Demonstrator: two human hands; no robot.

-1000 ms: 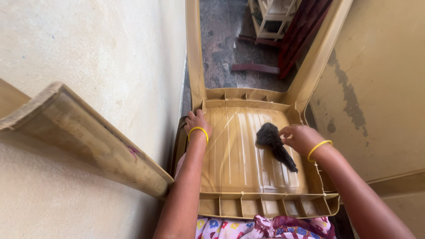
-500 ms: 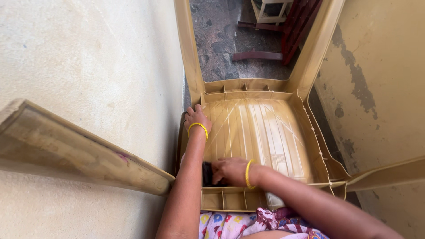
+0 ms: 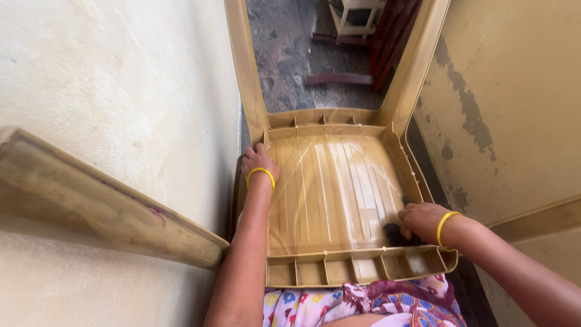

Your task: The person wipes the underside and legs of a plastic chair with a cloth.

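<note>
Nearest the camera, a floral cloth garment [image 3: 363, 303] in pink, purple and maroon fills the bottom edge, partly cut off by the frame. Just beyond it lies an upturned beige plastic chair [image 3: 330, 194], its ribbed underside facing up and its near rim divided into small open pockets.

The right hand [image 3: 423, 221], with a yellow bangle at the wrist, rests at the near right corner of the seat underside. Its fingers are curled closed around a dark cloth [image 3: 393, 233], pressing it against the plastic close to the right rim. Most of the cloth is hidden under the hand, so its shape is hard to make out.

The left hand [image 3: 257, 160], also wearing a yellow bangle, sits farther away on the chair's left rim. Its fingers are bent over the edge, gripping the rim, though the fingertips are out of sight over the side.

Between the two hands the ribbed seat surface lies open. A pale wall hems the chair in tightly on the left, and a stained wall stands close on the right. In the left foreground another beige chair leg [image 3: 109, 200] juts across, blurred.

Farther off, two chair legs [image 3: 245, 66] rise toward the top edge, framing a dark mottled floor [image 3: 290, 66]. Beyond that, pale and dark red furniture [image 3: 375, 30] is cut off by the frame.
</note>
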